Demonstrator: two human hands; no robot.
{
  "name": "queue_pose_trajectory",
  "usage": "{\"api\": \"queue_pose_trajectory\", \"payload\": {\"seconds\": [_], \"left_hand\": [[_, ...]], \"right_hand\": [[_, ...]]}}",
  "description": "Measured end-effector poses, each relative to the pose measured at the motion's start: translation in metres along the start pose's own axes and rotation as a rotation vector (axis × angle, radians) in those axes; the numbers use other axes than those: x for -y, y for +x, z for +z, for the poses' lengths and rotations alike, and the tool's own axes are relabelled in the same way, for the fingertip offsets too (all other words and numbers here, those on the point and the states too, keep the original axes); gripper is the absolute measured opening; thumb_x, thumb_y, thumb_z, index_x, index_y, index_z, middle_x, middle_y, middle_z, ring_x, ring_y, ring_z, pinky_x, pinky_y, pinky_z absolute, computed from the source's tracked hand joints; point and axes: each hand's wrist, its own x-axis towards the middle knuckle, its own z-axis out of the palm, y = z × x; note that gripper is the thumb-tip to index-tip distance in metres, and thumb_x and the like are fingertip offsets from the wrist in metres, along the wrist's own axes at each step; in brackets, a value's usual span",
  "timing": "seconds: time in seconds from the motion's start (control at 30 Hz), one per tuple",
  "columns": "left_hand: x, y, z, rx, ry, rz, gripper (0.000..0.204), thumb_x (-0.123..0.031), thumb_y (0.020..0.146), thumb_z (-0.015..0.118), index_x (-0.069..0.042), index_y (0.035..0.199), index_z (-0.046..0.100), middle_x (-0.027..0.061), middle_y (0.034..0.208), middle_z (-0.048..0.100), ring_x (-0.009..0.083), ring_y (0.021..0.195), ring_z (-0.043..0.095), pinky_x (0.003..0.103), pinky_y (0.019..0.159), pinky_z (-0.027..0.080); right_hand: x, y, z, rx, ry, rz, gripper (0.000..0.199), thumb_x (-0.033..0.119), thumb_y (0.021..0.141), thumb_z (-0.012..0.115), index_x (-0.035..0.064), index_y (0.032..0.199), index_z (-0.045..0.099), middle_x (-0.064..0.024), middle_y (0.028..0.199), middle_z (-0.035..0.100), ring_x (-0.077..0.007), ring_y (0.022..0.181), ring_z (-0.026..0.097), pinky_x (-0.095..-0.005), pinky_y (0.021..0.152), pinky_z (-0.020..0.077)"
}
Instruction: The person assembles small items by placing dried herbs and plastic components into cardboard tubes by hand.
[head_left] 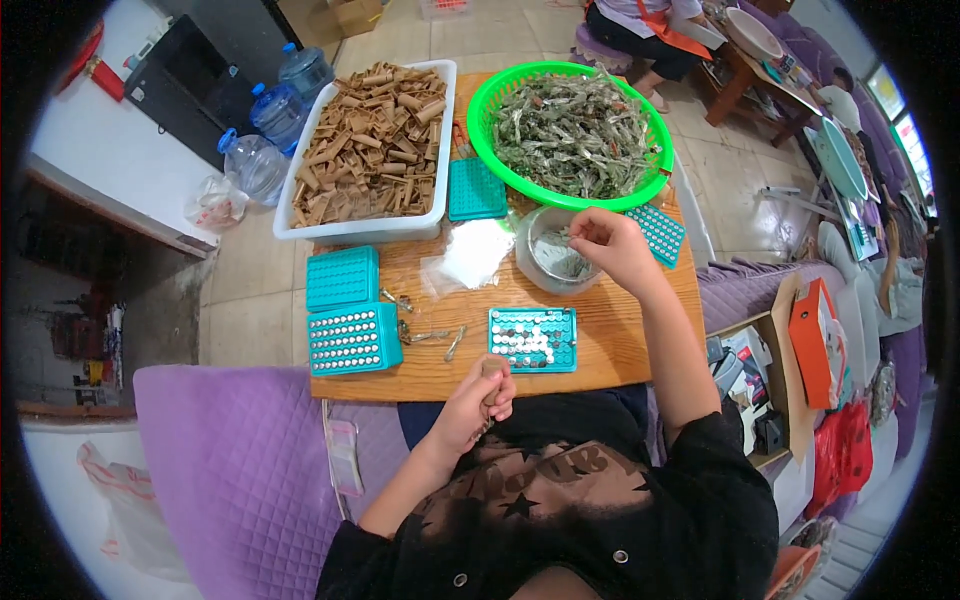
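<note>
My left hand (478, 408) is closed around a small brown piece (491, 369), just off the near edge of the wooden table. It looks like the brown tube-like pieces (375, 140) heaped in the white tub. My right hand (612, 248) reaches over the rim of a clear round jar (535, 262) with pale grey-green stuff inside. Its thumb and fingertips are pinched together; what they hold, if anything, is too small to make out. Between my hands lies a teal tray (533, 340) dotted with silvery round pieces.
The white tub (290, 225) stands far left, beside a green basket (480, 110) of clear-wrapped pieces. Teal racks (352, 338), a stack of clear bags (472, 255) and small loose bits (455, 343) share the table. Water jugs (256, 165) line the left wall; a box (775, 350) sits right.
</note>
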Motion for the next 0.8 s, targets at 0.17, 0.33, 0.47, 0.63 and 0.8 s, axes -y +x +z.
{"api": "queue_pose_trajectory", "payload": {"seconds": [0.17,0.33,0.47,0.63,0.8], "left_hand": [[-0.003,0.003,0.002,0.006,0.036,0.009,0.009,-0.017,0.094,0.039,-0.010,0.099,0.041,0.0013,0.071,0.038,0.0077,0.057,0.034,0.022,0.054,0.032],[-0.001,0.006,0.001,-0.028,0.074,0.018,0.013,-0.021,0.094,0.038,-0.009,0.099,0.042,0.0015,0.068,0.038,0.0085,0.055,0.036,0.023,0.053,0.034],[-0.001,0.009,0.000,-0.024,0.044,0.005,0.013,-0.021,0.094,0.039,-0.009,0.099,0.043,0.0017,0.068,0.039,0.0086,0.055,0.036,0.023,0.053,0.034],[-0.001,0.010,-0.002,-0.043,0.038,-0.007,0.013,-0.021,0.094,0.039,-0.009,0.099,0.043,0.0017,0.068,0.039,0.0085,0.055,0.036,0.023,0.053,0.035],[-0.001,0.011,-0.001,-0.042,0.049,-0.006,0.013,-0.020,0.094,0.039,-0.009,0.100,0.043,0.0013,0.068,0.039,0.0084,0.055,0.036,0.023,0.053,0.034]], "right_hand": [[-0.005,-0.001,0.004,-0.062,-0.014,0.002,0.006,0.001,0.076,0.064,0.0016,0.081,0.061,0.0024,0.069,0.058,-0.0028,0.061,0.050,-0.0193,0.053,0.0413],[-0.012,-0.002,0.007,-0.074,0.055,0.032,0.008,0.003,0.075,0.064,0.0002,0.082,0.063,-0.0021,0.072,0.062,-0.0065,0.063,0.055,-0.0219,0.057,0.0451],[-0.015,-0.003,0.008,-0.110,0.079,0.039,0.009,0.005,0.075,0.065,-0.0009,0.082,0.064,-0.0051,0.073,0.064,-0.0095,0.064,0.059,-0.0243,0.060,0.0484],[-0.022,-0.004,0.008,-0.130,0.074,0.039,0.008,0.004,0.074,0.065,-0.0005,0.081,0.063,-0.0049,0.072,0.064,-0.0094,0.063,0.058,-0.0246,0.059,0.0482],[-0.022,-0.005,0.005,-0.130,0.016,0.003,0.009,0.004,0.072,0.067,-0.0003,0.079,0.062,-0.0047,0.070,0.063,-0.0095,0.062,0.058,-0.0249,0.059,0.0479]]}}
